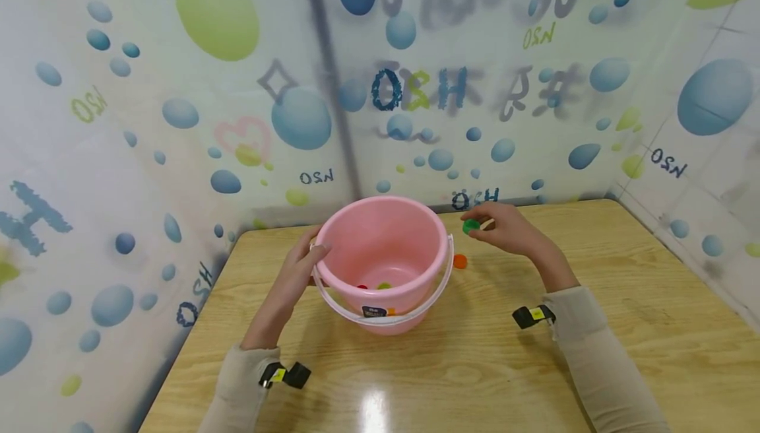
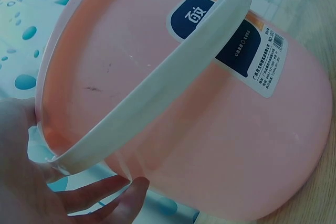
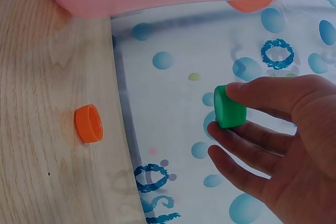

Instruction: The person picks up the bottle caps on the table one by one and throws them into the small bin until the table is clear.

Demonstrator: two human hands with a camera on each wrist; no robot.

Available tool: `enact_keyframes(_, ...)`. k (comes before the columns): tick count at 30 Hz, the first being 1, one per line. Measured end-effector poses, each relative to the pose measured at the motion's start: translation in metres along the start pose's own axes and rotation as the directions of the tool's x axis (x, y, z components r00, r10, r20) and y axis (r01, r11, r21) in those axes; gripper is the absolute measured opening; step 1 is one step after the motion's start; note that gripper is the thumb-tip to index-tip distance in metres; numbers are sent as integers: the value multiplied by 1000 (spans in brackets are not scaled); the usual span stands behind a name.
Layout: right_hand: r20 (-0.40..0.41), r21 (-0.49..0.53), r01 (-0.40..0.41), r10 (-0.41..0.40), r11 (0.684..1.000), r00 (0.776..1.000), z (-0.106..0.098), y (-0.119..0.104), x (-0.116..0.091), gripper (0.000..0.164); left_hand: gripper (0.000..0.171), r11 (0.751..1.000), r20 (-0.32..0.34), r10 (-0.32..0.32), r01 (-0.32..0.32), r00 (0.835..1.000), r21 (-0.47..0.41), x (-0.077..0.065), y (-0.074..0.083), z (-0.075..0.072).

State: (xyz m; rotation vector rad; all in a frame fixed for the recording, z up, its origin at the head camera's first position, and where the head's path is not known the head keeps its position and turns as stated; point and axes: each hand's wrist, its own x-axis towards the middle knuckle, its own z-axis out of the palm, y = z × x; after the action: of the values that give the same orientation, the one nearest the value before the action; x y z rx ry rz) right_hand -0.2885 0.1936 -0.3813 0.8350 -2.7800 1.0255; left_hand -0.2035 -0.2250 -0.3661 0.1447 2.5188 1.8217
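A pink bucket (image 1: 380,238) stands upright on the table. My left hand (image 1: 297,265) grips its left rim, thumb over the edge and fingers outside, as the left wrist view shows. The white handle (image 2: 152,95) hangs down across the bucket's front. To the right of the bucket, above the table, my right hand (image 1: 507,227) pinches a green bottle cap (image 3: 231,107) between thumb and fingers. An orange bottle cap (image 3: 88,123) lies on the table beside the bucket. Partly hidden by the front rim, a red piece (image 1: 361,286) and a yellow-green piece (image 1: 384,286) lie inside.
The wooden table (image 1: 475,367) meets a patterned curtain (image 1: 380,90) behind the bucket, and similar sheeting stands at both sides. A printed label (image 2: 252,56) is stuck on the bucket's front. Black camera straps (image 1: 285,375) sit at both wrists.
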Motion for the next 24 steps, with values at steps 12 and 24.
enact_keyframes(12, -12, -2, 16, -16, 1000, 1000, -2, -7, -1, 33, 55, 1000, 1, 1, -1, 1000, 10, -3, 0, 0)
enact_keyframes(24, -4, -7, 34, -34, 999, 999, -9, -17, -4, 34, 54, 1000, 9, 7, -7, 1000, -1, -2, 1, 0)
